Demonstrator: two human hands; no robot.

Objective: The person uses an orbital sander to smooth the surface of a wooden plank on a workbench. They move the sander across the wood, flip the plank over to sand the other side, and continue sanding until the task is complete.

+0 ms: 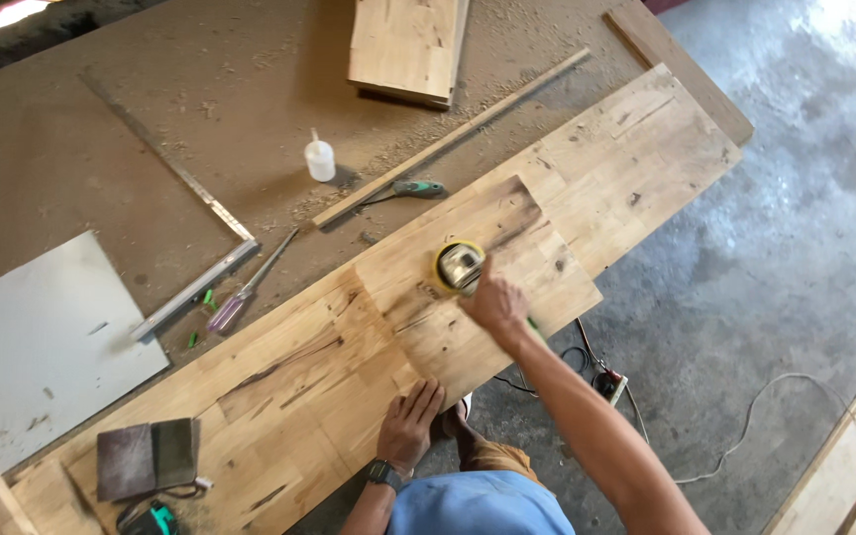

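I see a round sander (pixel 459 266), yellow-rimmed with a silvery top, sitting flat on a small board (pixel 478 287). My right hand (pixel 495 302) grips it from the near side. The small board is pale jointed wood with dark streaks, roughly square, and lies turned at an angle on top of a long board (pixel 279 386). The long board is of the same wood and runs along the counter's near edge, from its near left corner toward the far right corner. My left hand (pixel 410 421) rests flat, fingers spread, on the long board's near edge, just beside the small board's near corner.
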